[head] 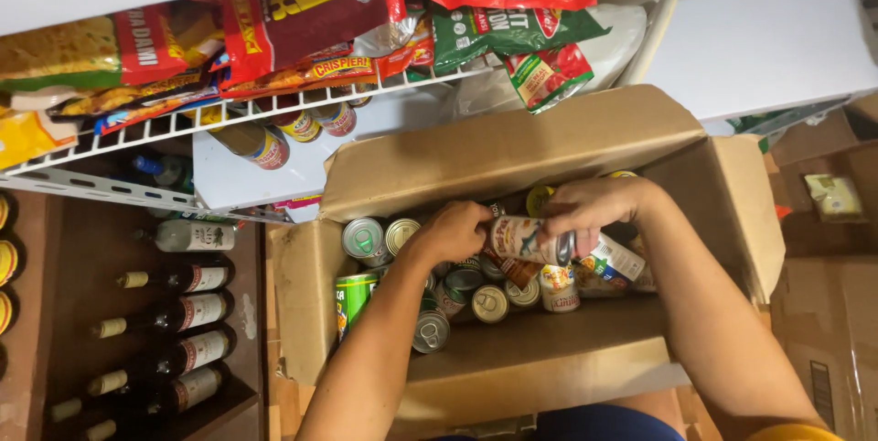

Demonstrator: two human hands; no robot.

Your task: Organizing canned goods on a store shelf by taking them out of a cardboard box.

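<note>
Even, fairly bright indoor light falls from above, warm in tone. The white shelf surface point(759, 29) at the upper right is nearly washed out. Glare streaks the glossy snack packets point(302, 16) along the top and glints on the can lids point(489, 304) in the cardboard box point(512, 153). The bottle rack point(165, 313) at lower left lies in dim shadow. Focus is mostly sharp; straight edges bow slightly toward the corners.

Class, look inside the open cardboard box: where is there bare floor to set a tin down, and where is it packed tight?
Bare cardboard shows along the near wall of the box, below the tins. The middle and far side are crowded with tins, where the left hand and right hand hold a tin lying sideways.
</note>
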